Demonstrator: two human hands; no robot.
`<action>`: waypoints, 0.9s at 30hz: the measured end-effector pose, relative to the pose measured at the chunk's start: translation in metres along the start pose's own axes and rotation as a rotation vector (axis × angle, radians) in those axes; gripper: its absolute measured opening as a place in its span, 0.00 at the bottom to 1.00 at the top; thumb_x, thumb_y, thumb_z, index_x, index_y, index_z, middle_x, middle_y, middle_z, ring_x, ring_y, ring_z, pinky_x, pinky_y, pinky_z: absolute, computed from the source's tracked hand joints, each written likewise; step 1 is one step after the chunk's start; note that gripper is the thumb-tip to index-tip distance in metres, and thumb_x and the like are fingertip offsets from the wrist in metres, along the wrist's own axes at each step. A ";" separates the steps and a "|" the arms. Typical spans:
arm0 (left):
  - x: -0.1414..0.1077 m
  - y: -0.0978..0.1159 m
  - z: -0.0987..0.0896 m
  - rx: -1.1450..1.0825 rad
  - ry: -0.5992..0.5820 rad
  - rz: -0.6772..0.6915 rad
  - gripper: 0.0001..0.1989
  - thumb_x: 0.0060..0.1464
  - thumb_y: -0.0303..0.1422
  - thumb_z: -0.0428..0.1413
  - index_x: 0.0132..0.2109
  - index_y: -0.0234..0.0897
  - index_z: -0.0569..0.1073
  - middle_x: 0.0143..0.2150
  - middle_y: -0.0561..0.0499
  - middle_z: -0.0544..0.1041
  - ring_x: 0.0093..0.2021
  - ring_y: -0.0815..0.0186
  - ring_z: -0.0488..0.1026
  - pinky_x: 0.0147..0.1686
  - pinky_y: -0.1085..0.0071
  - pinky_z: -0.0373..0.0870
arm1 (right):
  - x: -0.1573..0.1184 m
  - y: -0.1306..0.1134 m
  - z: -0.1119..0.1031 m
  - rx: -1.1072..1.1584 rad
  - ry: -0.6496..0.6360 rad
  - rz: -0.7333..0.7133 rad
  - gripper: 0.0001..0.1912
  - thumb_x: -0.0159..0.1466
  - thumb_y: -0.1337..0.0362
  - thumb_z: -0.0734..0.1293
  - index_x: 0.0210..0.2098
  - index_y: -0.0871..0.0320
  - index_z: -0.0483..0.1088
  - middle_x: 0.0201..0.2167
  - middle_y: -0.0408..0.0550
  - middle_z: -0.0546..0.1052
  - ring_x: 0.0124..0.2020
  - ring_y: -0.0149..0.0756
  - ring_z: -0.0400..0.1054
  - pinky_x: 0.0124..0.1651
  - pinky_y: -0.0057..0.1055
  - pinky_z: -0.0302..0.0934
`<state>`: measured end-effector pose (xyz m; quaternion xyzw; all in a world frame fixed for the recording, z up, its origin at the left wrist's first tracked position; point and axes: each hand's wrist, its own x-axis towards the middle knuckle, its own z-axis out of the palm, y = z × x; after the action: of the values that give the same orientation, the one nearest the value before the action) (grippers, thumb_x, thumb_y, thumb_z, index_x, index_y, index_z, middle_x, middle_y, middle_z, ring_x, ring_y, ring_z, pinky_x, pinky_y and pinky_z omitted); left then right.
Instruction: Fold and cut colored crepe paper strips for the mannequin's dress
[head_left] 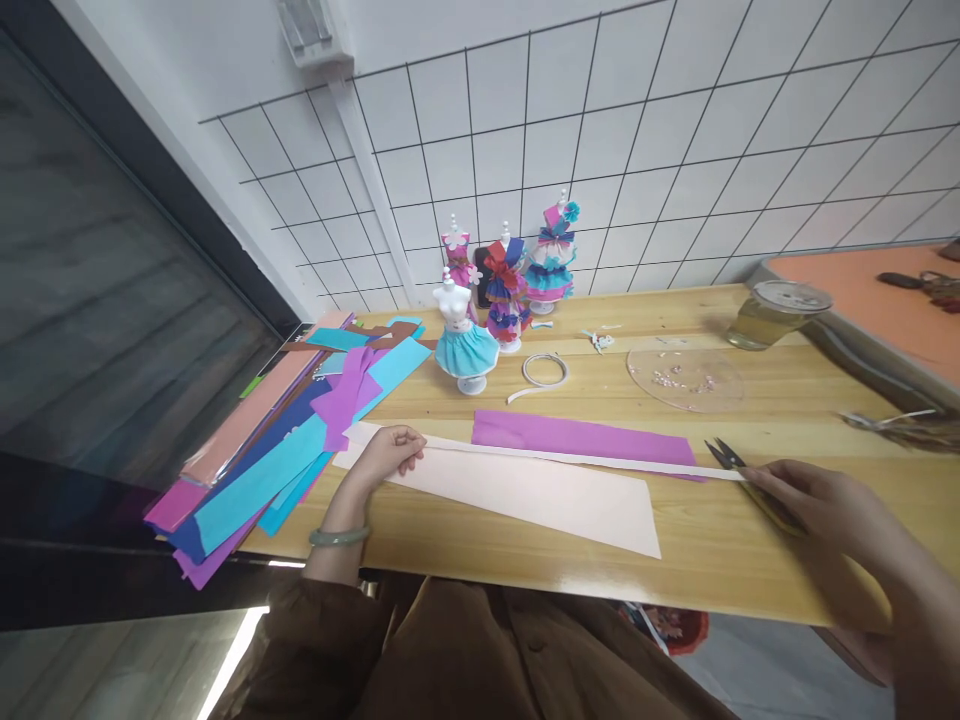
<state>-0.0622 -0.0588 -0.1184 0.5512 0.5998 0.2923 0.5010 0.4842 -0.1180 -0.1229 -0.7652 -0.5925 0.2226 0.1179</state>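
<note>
A narrow white strip (570, 459) is stretched between my hands. My left hand (386, 455), closed in a pinch, has one end above a pale pink paper strip (525, 495). My right hand (817, 495) pinches the other end. Black-bladed scissors (726, 455) lie beneath the right hand, their handles partly hidden by it. A purple paper strip (570, 437) lies flat behind the white strip, which crosses over its front edge. Farther back stands a small white dress form (466, 345) in a light blue skirt, beside a coil of white tape (546, 371).
Colourful paper strips (277, 455) are heaped at the left. Dressed mini mannequins (551, 255) stand by the tiled wall. A clear round plate (686, 380) with small beads and a lidded cup (776, 315) are at the right. The table's front edge (555, 585) is near my body.
</note>
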 end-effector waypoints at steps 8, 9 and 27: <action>0.001 -0.006 0.001 -0.014 0.031 0.013 0.17 0.44 0.44 0.58 0.30 0.32 0.68 0.22 0.52 0.72 0.17 0.74 0.64 0.15 0.77 0.61 | 0.003 0.000 0.000 0.069 0.007 0.026 0.18 0.55 0.49 0.61 0.32 0.54 0.74 0.33 0.53 0.79 0.36 0.50 0.71 0.37 0.37 0.60; 0.001 -0.005 0.001 -0.019 0.033 0.014 0.17 0.44 0.44 0.58 0.30 0.32 0.68 0.23 0.52 0.72 0.18 0.74 0.65 0.15 0.77 0.61 | 0.001 -0.001 0.000 0.060 0.012 0.035 0.18 0.55 0.49 0.61 0.31 0.54 0.74 0.31 0.53 0.79 0.35 0.50 0.71 0.36 0.38 0.60; -0.013 0.012 0.005 -0.050 -0.058 -0.026 0.17 0.43 0.44 0.59 0.28 0.32 0.68 0.23 0.50 0.73 0.18 0.73 0.67 0.16 0.77 0.62 | 0.023 0.043 0.006 -0.128 0.039 0.097 0.19 0.53 0.41 0.61 0.21 0.44 0.76 0.25 0.52 0.79 0.29 0.51 0.73 0.33 0.41 0.63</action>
<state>-0.0548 -0.0701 -0.1058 0.5388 0.5847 0.2846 0.5356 0.5232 -0.1081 -0.1520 -0.8030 -0.5656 0.1748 0.0691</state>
